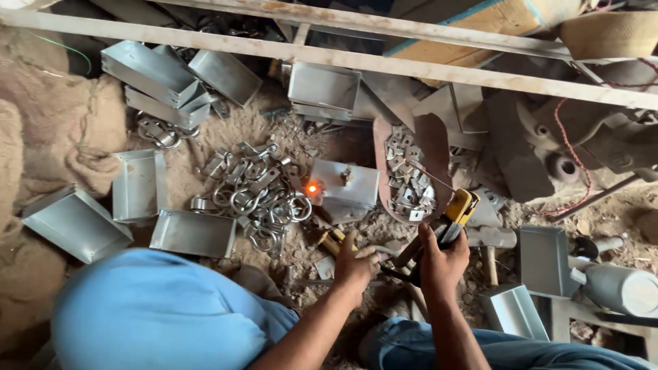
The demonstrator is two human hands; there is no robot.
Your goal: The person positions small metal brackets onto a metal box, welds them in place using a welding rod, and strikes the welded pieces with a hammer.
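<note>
The person squats over a dirt floor littered with metal, blue-clad knee (157, 315) at lower left. The largest things are the folded sheet-metal trays (147, 68) scattered in an arc from upper left to lower right, with a long wooden beam (343, 58) crossing above them.

At the centre lies the workpiece (343, 183), a flat grey plate with a small fitting on top; a weld spot (312, 188) glows orange at its left edge. Left of it sits a heap of steel rings and shackles (253, 195); right of it, a rusty curved pan (411, 171) holds small stamped brackets.

The right hand (442, 257) is closed round a yellow-and-black electrode holder (456, 212), whose thin rod (428, 175) reaches up across the pan. The left hand (353, 264) is curled round a yellow-handled tool (331, 240) (its head is hidden, so its kind cannot be told).

The risks look plain: both hands are bare, and the glowing spot lies just beyond the left fingers, so a reach for the plate could burn them. The rod passes over the brackets, and a stray touch there might strike an arc. The ring heap touches the plate's left side and crowds any approach.
</note>
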